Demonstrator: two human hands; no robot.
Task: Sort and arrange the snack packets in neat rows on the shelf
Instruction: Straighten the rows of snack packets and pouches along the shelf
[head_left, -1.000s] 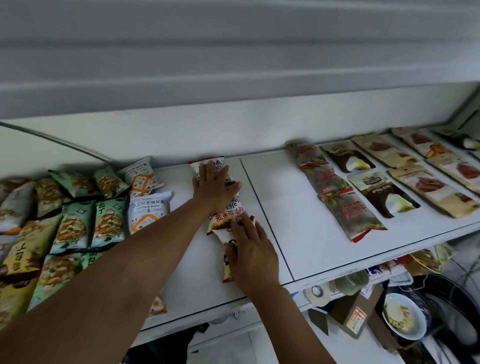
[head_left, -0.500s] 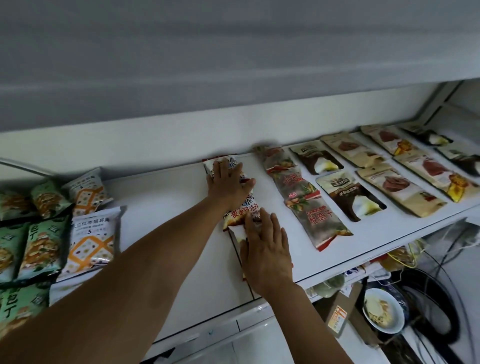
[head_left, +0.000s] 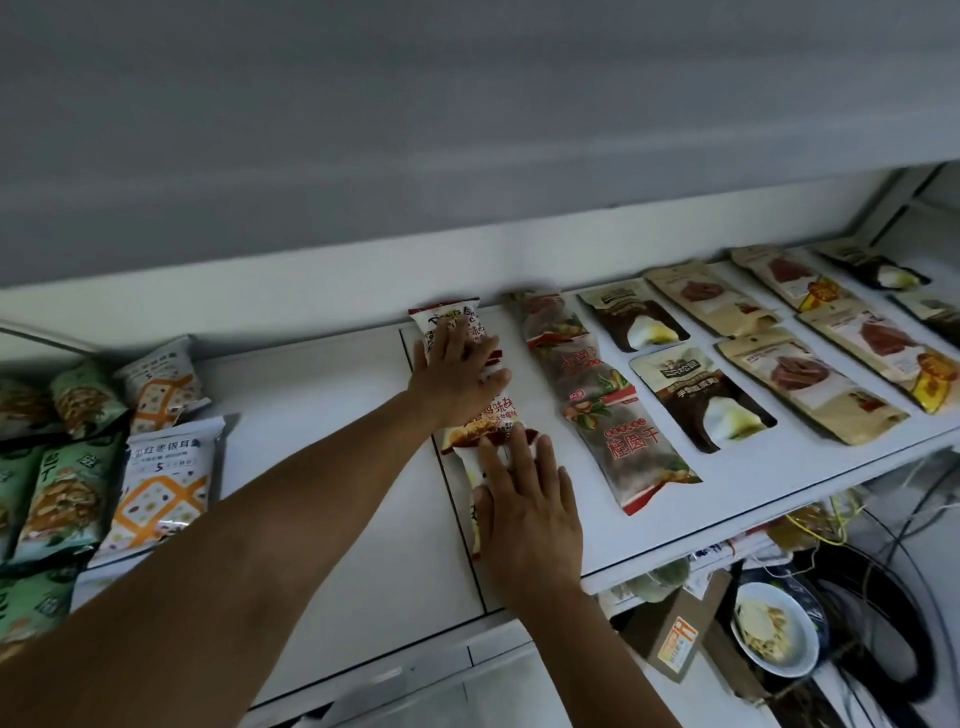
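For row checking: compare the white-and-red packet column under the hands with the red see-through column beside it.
The white-and-red column is opaque; the red see-through column looks translucent. The left hand presses the white-and-red column's far end, the right hand its near end; the see-through column is untouched. Both run front to back on the shelf.

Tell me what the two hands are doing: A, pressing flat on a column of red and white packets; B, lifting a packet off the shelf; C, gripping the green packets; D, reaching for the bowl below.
A: the left hand and the right hand lie flat, fingers straight, on the red and white packets on the shelf.
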